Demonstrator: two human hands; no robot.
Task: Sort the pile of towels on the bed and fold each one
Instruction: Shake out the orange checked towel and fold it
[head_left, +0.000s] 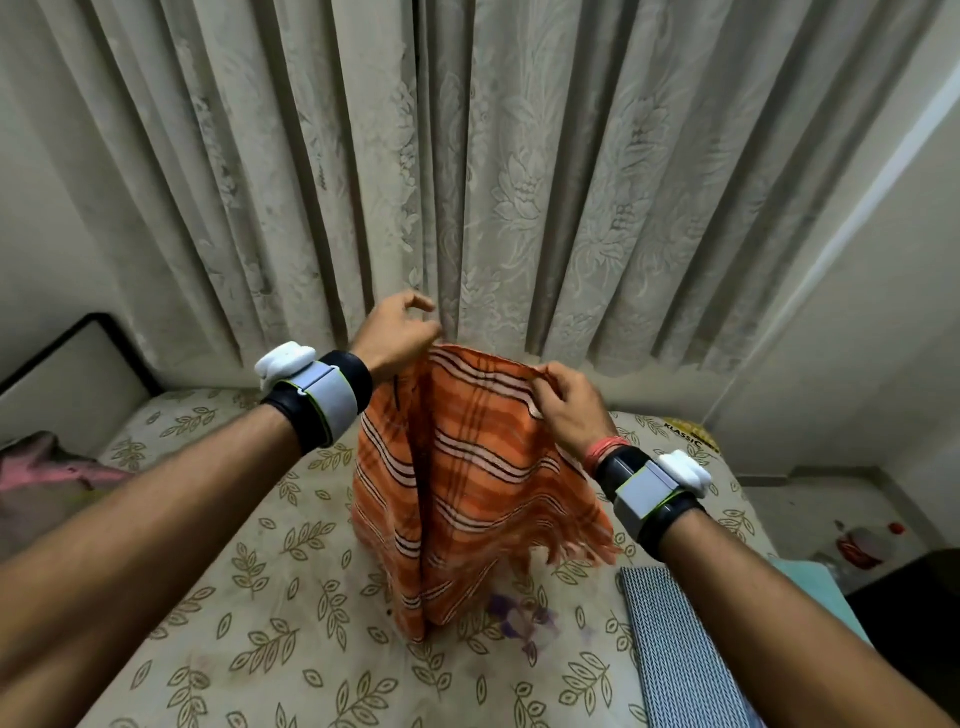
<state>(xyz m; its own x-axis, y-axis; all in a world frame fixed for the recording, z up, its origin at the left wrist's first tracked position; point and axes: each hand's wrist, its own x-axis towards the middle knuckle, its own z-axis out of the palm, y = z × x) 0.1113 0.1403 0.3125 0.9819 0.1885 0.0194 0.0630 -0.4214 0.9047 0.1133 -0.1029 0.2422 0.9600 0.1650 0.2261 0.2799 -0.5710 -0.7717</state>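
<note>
Holding orange striped towel (467, 467) up above bed (249, 639), mid-scene, top edge pinched by left hand (397, 332) and right hand (569, 410); hanging doubled, probably for aligning edges before next fold.

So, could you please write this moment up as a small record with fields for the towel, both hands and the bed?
held item: orange checked fringed towel, hanging with a lengthwise crease over the bed
left hand: grips the towel's top edge
right hand: pinches the towel's top edge
bed cover: cream leaf-print sheet
also on bed: blue-and-white patterned cloth at right; pink-grey cloth at left
behind: cream floral curtain
</note>
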